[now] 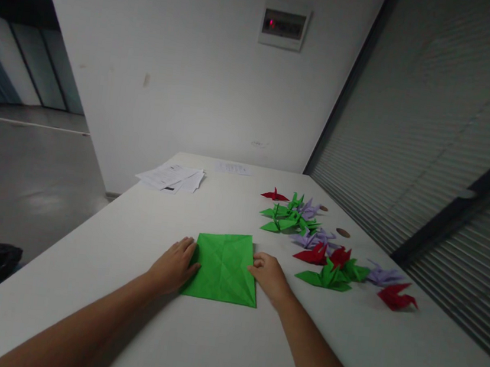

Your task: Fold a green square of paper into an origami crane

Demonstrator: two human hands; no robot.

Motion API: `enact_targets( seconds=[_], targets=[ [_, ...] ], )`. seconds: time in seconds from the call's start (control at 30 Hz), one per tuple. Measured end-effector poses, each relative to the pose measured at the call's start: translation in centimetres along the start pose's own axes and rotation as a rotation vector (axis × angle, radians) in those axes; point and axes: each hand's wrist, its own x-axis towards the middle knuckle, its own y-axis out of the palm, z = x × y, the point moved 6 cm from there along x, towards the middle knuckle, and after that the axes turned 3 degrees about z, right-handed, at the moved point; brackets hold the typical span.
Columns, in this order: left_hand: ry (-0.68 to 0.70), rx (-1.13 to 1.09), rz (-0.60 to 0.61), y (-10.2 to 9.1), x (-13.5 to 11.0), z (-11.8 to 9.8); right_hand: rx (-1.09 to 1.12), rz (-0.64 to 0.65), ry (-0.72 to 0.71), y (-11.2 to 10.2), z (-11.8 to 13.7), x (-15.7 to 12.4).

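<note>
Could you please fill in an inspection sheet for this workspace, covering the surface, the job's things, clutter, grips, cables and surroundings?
Surface: white table, with two brown round spots near its right edge; what they are cannot be told.
Job's things: green paper, roughly square, lying between the hands, with crease lines.
Clutter: red, green and purple folded paper birds on the right; printed sheets overlapping at the far left.
Grips: left hand open at the paper's left edge; right hand at its right edge, whether pinching is unclear.
Cables: nothing seen.
Surroundings: pale wall with a panel box; blinds on the right; black-lined bin at lower left.
</note>
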Motion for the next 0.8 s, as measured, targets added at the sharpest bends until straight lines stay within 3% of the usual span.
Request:
enact_targets(
  seconds=[0.23,0.6,0.8],
  targets=[
    [-0.030,-0.137,0.002,-0.4,0.2,0.5,0.136,0.057,-0.033,0.2,0.7,-0.2],
    [-0.229,-0.714,-0.143,-1.5,0.5,2.7,0.149,0.091,-0.005,0.5,0.8,-0.4],
    [-0.256,-0.768,-0.175,-1.6,0.9,3.2,0.105,0.094,0.004,0.3,0.8,-0.4]
  ],
)
